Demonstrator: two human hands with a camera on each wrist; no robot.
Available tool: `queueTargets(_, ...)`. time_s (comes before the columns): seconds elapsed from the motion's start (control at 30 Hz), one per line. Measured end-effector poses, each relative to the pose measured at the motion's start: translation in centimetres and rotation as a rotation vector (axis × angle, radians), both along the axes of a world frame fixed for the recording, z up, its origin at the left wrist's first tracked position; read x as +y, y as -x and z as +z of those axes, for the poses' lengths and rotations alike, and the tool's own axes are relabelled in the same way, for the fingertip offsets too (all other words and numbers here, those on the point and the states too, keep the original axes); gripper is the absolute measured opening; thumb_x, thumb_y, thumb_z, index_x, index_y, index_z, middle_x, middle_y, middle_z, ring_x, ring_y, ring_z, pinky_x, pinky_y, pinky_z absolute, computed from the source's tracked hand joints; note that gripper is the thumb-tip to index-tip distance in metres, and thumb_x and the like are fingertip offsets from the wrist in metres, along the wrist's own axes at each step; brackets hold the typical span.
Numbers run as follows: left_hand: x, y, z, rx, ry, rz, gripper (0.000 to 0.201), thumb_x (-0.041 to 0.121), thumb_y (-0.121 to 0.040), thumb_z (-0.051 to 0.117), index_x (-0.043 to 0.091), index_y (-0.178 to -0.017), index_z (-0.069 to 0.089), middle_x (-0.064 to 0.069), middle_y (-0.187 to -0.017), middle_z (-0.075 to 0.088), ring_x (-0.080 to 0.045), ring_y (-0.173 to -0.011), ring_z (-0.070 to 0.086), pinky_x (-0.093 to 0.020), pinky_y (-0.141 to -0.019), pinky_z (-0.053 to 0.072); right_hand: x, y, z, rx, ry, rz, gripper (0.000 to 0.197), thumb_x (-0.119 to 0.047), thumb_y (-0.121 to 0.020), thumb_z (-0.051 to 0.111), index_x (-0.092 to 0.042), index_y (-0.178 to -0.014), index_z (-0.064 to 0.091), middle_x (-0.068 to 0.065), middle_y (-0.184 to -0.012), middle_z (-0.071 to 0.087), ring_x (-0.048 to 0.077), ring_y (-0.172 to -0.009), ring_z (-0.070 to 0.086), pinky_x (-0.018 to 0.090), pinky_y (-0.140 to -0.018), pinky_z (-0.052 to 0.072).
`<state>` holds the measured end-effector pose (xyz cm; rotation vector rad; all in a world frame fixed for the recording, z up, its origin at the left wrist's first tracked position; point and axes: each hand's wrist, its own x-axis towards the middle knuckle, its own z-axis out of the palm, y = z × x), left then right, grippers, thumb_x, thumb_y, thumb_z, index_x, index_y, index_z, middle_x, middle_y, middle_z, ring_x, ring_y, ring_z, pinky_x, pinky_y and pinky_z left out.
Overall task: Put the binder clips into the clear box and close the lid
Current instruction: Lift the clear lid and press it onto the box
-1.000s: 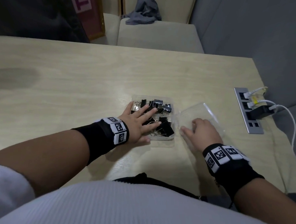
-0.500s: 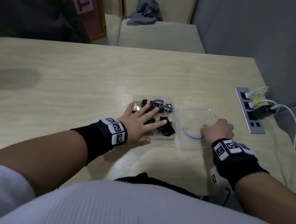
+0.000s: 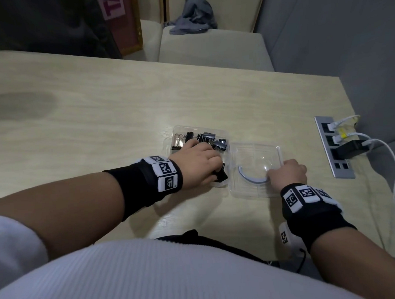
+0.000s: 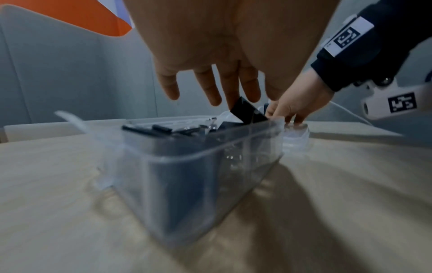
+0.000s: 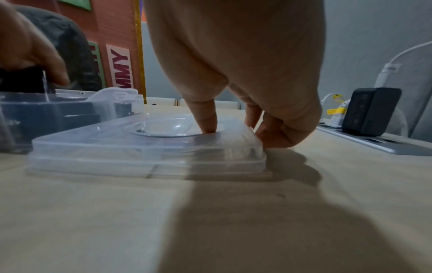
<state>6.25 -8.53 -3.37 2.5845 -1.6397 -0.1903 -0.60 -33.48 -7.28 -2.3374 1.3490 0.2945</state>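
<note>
The clear box (image 3: 168, 144) stands on the table, filled with black binder clips (image 3: 208, 137). My left hand (image 3: 212, 169) reaches into its near right corner, fingers curled round one black binder clip (image 4: 247, 112) that sticks up above the rim. The clear lid (image 3: 255, 187) lies flat on the table just right of the box. My right hand (image 3: 282, 172) grips the lid's near right edge, thumb (image 5: 207, 120) pressing on top and fingers (image 5: 275, 134) curled at the rim.
A metal power strip (image 3: 334, 156) is set into the table at the right, with a black charger (image 3: 350, 150) and white cables (image 3: 391, 162) plugged in. A grey cloth (image 3: 191, 14) lies on the seat beyond the table (image 3: 122, 121).
The lid, tilted up a second ago, now lies flat, and my right hand has shifted to its right edge. My left hand went from lying flat and spread on the clips to curled fingers.
</note>
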Motion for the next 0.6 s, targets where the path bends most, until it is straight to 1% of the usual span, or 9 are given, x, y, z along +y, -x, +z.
queueTargets(0.07, -1.0, 0.0, 0.7, 0.024, -0.062, 0.051, 0.031, 0.034, -0.087, 0.058, 0.019, -0.115, 0.055, 0.002, -0.116, 0.061, -0.026, -0.109, 0.053, -0.042, -0.093, 0.039, 0.1, 0.0, -0.1, 0.024, 0.014, 0.024, 0.049, -0.021, -0.087, 0.063, -0.002, -0.129, 0.045, 0.021, -0.132, 0.041, 0.042, -0.113, 0.052, 0.044, -0.087, 0.047)
queueTargets(0.13, -1.8, -0.2, 1.3, 0.08, -0.128, 0.085, 0.036, 0.031, -0.09, 0.055, 0.019, -0.123, 0.049, -0.001, -0.119, 0.058, -0.028, -0.108, 0.054, -0.04, -0.09, 0.042, 0.1, -0.1, -0.2, 0.05, 0.03, 0.04, 0.048, -0.023, -0.088, 0.063, -0.001, -0.128, 0.046, 0.022, -0.131, 0.042, 0.042, -0.113, 0.052, 0.043, -0.086, 0.047)
queueTargets(0.17, -2.1, -0.3, 1.6, 0.105, -0.163, 0.088, 0.037, 0.03, -0.09, 0.054, 0.018, -0.125, 0.048, -0.004, -0.12, 0.057, -0.029, -0.105, 0.056, -0.041, -0.088, 0.046, 0.1, -0.1, -0.2, 0.057, 0.035, 0.043, 0.048, -0.023, -0.089, 0.063, -0.001, -0.127, 0.046, 0.022, -0.131, 0.042, 0.042, -0.113, 0.051, 0.042, -0.086, 0.047)
queueTargets(0.23, -2.4, -0.6, 1.9, 0.114, -0.237, 0.078, 0.034, 0.029, -0.092, 0.051, 0.014, -0.122, 0.053, -0.008, -0.118, 0.056, -0.032, -0.098, 0.059, -0.043, -0.083, 0.05, 0.1, -0.2, -0.2, 0.067, 0.04, 0.049, 0.047, -0.023, -0.089, 0.063, -0.001, -0.127, 0.046, 0.022, -0.131, 0.042, 0.042, -0.114, 0.051, 0.043, -0.087, 0.046)
queueTargets(0.3, -2.5, -0.6, 2.1, 0.091, -0.296, 0.074, 0.032, 0.032, -0.092, 0.049, 0.014, -0.117, 0.059, -0.008, -0.115, 0.056, -0.031, -0.096, 0.06, -0.043, -0.083, 0.051, 0.1, -0.2, -0.3, 0.076, 0.045, 0.056, 0.047, -0.024, -0.089, 0.062, -0.001, -0.127, 0.045, 0.022, -0.131, 0.042, 0.042, -0.114, 0.05, 0.043, -0.088, 0.046)
queueTargets(0.37, -2.4, -0.4, 2.2, 0.075, -0.338, 0.086, 0.035, 0.037, -0.091, 0.05, 0.017, -0.117, 0.06, -0.006, -0.116, 0.055, -0.03, -0.102, 0.057, -0.041, -0.086, 0.047, 0.1, -0.3, -0.3, 0.084, 0.05, 0.062, 0.047, -0.024, -0.09, 0.062, 0.0, -0.127, 0.045, 0.022, -0.131, 0.042, 0.042, -0.115, 0.05, 0.043, -0.089, 0.046)
queueTargets(0.43, -2.3, -0.3, 2.2, 0.083, -0.376, 0.089, 0.036, 0.039, -0.091, 0.051, 0.019, -0.119, 0.058, -0.005, -0.117, 0.055, -0.029, -0.107, 0.054, -0.04, -0.086, 0.042, 0.1, -0.3, -0.3, 0.089, 0.055, 0.063, 0.047, -0.024, -0.09, 0.062, 0.0, -0.126, 0.045, 0.022, -0.131, 0.042, 0.042, -0.115, 0.05, 0.043, -0.089, 0.046)
queueTargets(0.53, -2.4, -0.3, 2.4, 0.128, -0.408, 0.084, 0.028, 0.03, -0.093, 0.05, 0.017, -0.117, 0.056, -0.006, -0.111, 0.06, -0.03, -0.102, 0.058, -0.039, -0.082, 0.041, 0.1, -0.3, -0.4, 0.092, 0.066, 0.066, 0.046, -0.024, -0.09, 0.062, 0.0, -0.126, 0.045, 0.023, -0.131, 0.043, 0.041, -0.115, 0.05, 0.043, -0.088, 0.046)
queueTargets(0.6, -2.5, -0.3, 2.6, 0.175, -0.331, 0.121, 0.025, 0.024, -0.093, 0.051, 0.015, -0.116, 0.056, -0.007, -0.112, 0.062, -0.03, -0.1, 0.06, -0.039, -0.083, 0.046, 0.1, -0.3, -0.4, 0.093, 0.067, 0.068, 0.047, -0.024, -0.09, 0.062, 0.0, -0.126, 0.045, 0.023, -0.131, 0.042, 0.041, -0.115, 0.05, 0.043, -0.089, 0.046)
